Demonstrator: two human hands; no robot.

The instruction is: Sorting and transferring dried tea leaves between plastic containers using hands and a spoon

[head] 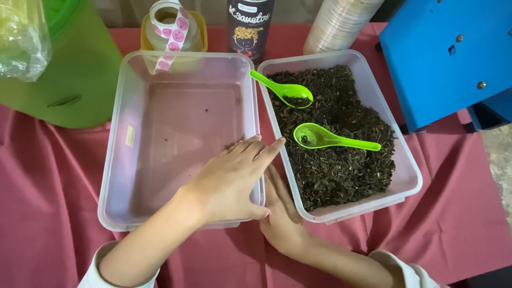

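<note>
A person's left hand (229, 178) lies flat, fingers together, on the right rim of an empty clear tub (133, 160), while the right hand (280, 213) rests open-palmed between it and a tub of dried leaves (408, 170) holding two green spoons (320, 136).

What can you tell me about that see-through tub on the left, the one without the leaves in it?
The clear tub is a shallow rectangular container of cloudy plastic with rounded corners and a rolled rim. It sits flat on the red cloth, beside the leaf-filled tub. It holds only a few dark crumbs. The left hand rests over its near right corner; the right hand lies between the tubs.
</note>
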